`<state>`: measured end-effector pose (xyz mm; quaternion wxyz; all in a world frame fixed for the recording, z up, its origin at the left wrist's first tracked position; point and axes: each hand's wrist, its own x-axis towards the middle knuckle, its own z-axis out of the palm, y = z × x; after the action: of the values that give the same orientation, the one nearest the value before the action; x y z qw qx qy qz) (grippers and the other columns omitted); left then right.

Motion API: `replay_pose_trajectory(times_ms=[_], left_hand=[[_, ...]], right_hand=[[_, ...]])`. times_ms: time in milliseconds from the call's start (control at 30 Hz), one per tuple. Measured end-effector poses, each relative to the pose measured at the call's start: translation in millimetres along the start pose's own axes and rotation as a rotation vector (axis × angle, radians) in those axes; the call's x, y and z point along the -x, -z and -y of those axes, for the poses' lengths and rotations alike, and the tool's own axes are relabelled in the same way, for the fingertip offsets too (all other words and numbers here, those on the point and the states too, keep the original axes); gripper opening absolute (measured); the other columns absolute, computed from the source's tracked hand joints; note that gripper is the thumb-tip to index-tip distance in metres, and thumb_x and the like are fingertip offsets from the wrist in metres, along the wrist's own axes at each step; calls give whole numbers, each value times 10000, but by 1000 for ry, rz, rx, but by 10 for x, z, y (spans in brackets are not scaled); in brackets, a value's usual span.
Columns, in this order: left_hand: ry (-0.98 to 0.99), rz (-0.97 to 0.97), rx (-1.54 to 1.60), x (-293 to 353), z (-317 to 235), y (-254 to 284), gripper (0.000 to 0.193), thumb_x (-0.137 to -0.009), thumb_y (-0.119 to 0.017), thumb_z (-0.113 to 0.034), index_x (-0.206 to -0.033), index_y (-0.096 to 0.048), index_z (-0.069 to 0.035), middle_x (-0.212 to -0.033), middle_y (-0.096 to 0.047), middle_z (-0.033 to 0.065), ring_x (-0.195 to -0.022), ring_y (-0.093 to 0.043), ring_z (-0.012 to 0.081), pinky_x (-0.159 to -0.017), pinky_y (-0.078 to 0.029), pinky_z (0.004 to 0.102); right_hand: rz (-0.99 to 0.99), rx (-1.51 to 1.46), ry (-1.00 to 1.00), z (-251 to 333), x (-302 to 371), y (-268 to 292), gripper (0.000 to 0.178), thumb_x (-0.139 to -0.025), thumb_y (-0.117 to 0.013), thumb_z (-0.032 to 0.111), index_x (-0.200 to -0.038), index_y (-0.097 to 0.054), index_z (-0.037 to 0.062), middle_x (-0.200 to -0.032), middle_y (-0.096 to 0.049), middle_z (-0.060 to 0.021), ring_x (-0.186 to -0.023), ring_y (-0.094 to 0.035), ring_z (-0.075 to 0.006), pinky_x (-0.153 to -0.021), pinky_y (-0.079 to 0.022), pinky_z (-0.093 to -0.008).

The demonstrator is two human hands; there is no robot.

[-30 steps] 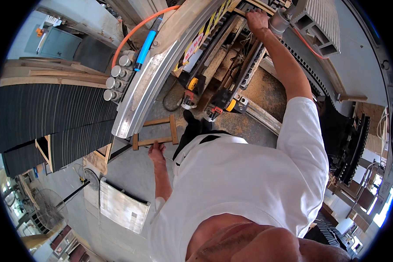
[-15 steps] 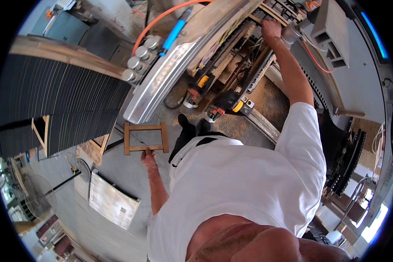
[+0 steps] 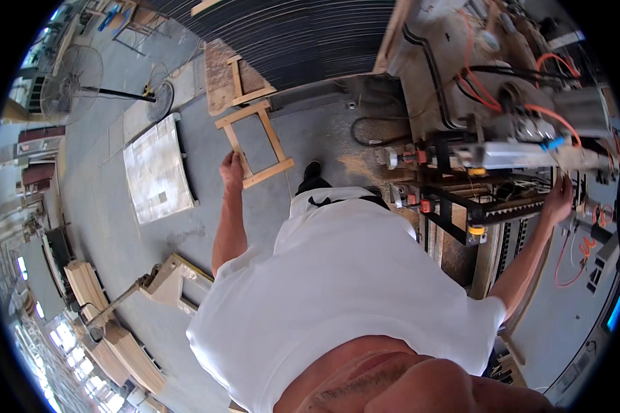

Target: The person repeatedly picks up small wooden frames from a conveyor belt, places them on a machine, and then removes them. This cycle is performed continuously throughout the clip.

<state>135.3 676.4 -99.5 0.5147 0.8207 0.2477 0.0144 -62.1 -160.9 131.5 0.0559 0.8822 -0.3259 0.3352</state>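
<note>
My left hand (image 3: 232, 168) is closed on one bar of a rectangular wooden frame (image 3: 271, 135), with four plain bars around an open middle. The frame hangs tilted, out to my left, above the grey floor. On my right, my arm stretches out to a machine with black rails (image 3: 510, 212). There my right hand (image 3: 559, 198) has its fingers bent at the machine's far end, beside a silver metal beam (image 3: 503, 153). What those fingers grip is too small and partly hidden to make out.
Ahead stands a large stack of dark panels (image 3: 303, 34). A second wooden frame (image 3: 238, 79) leans by a board near it. To the left are a pale sheet (image 3: 157, 172) on the floor and a standing fan (image 3: 69, 86). Orange hoses (image 3: 558, 120) loop over the machine; sawdust lies below.
My view and body have turned left, so the machine now lies to my right and the panel stack ahead. My left hand still holds the wooden frame; my right hand remains at the machine.
</note>
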Motion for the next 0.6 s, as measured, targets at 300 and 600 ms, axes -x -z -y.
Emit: replay_pose_trajectory(times_ms=[300, 600], left_hand=[[146, 74, 281, -2245, -145, 189, 387, -917, -592, -200, -1191, -608, 72, -1000, -685, 120, -835, -648, 175, -721, -516, 281], [5, 128, -7, -3397, -306, -876, 349, -890, -587, -323, -1131, -691, -92, -1016, -700, 181, -970, -668, 296, -842, -504, 370]], right_hand=[[403, -726, -131, 3280, 2321, 742, 151, -858, -631, -37, -1001, -665, -5, -969, -651, -62, -898, -605, -139, -826, -490, -266], [1260, -327, -442, 2559, 4648, -11, 215, -831, -645, 94, -1028, -690, 19, -863, -726, -111, -801, -689, -165, -709, -538, -326]])
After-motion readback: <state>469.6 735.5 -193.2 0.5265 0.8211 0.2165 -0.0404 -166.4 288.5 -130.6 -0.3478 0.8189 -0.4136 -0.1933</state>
